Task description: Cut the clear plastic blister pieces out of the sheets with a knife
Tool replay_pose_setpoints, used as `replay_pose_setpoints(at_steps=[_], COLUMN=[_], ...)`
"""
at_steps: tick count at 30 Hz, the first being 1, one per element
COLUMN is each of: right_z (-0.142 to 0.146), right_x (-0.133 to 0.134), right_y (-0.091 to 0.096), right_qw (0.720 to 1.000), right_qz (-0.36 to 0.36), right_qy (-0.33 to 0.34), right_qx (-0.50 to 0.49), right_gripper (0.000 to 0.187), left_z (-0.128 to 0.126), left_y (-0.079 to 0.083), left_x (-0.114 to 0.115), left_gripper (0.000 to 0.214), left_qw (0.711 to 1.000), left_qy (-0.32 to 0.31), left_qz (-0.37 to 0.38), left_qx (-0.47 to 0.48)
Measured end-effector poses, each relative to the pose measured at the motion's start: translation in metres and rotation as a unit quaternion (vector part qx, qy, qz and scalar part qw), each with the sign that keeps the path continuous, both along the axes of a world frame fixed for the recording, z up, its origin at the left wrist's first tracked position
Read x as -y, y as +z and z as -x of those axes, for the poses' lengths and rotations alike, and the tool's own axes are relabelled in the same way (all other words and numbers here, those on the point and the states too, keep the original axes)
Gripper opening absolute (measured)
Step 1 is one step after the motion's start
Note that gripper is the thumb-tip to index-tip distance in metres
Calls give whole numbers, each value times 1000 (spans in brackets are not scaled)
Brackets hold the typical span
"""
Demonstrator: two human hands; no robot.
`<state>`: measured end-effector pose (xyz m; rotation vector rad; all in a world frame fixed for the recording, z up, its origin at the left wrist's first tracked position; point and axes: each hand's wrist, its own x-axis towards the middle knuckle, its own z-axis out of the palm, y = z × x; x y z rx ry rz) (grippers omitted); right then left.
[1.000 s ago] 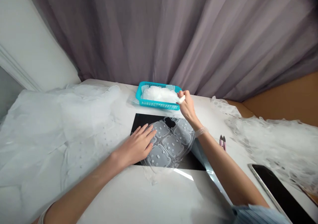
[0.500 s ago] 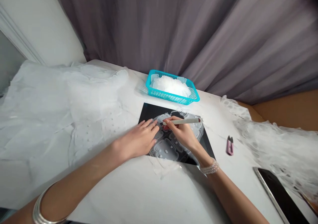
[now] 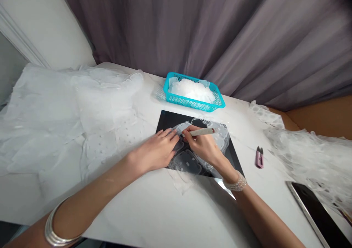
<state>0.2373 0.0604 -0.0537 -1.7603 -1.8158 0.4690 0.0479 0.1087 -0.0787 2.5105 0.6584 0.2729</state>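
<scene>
A black board lies on the white table, with sheer white fabric bearing scalloped shapes spread over it and hanging past its near edge. My left hand rests flat on the board's left part, palm down, fingers stretched out over the fabric. Close beside those fingertips, my right hand pinches a slim white pen-like tool with a reddish-brown rear end. The tool's tip is hidden by my fingers, so I cannot tell whether it touches the fabric.
Behind the board stands a turquoise basket heaped with white pieces. Pink thread snips and a phone lie to the right, near a pile of white lace. More sheer white fabric covers the left side. A grey curtain hangs behind.
My view has shifted slightly. The tool's rear end has swung a little left, and my right hand has turned slightly with it. My left hand stays flat on the fabric.
</scene>
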Motion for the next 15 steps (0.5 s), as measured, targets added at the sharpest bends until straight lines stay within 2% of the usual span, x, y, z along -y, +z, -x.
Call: replay_pose_setpoints(at_steps=[4, 8, 11, 15], right_z=[2, 4, 8, 18], right_x=[5, 5, 5, 5], right_y=[2, -9, -16, -19], right_qw=[1000, 997, 992, 975], right_qz=[5, -56, -86, -89], right_qy=[17, 52, 59, 95], right_qx=[3, 18, 66, 178], right_gripper=[27, 24, 25, 27], left_z=[0, 0, 0, 1], left_y=[0, 0, 2, 5], left_x=[1, 2, 2, 3], left_gripper=[49, 51, 51, 53], left_qw=[1000, 997, 994, 990], left_qy=[2, -13, -21, -17], left_qz=[-18, -56, -81, -98], left_qx=[-12, -55, -77, -99])
